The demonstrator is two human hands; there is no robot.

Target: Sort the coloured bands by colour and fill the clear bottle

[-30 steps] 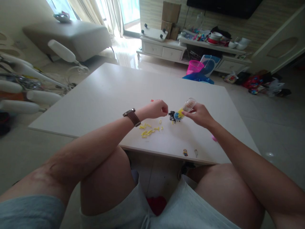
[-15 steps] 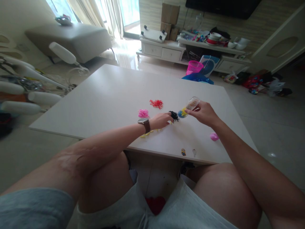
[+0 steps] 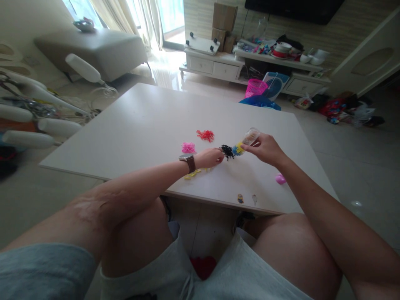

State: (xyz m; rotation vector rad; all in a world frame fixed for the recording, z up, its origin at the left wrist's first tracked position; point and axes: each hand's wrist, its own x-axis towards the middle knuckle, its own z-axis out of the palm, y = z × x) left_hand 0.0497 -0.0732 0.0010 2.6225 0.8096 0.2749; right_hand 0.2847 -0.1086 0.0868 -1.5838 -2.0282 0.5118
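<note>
My right hand grips a clear plastic container with a yellow and blue lower end, tilted down to the left. That end is beside a heap of small black pieces that look like little loops. My left hand, below a wristwatch, has its fingers curled at the left edge of the black heap; what they hold, if anything, is hidden. Left of it lies a pink heap, farther back a red heap. Some yellow pieces are scattered beside my left wrist.
The white table spans the view. A pink rounded object sits near my right forearm. Two small flat cutouts, one a yellow cartoon figure, the other pale, lie near the front edge. Beyond the table stands a pink basket.
My left hand has drawn slightly left, its fingers more curled, and more of the black heap shows. The container in my right hand has shifted slightly left.
</note>
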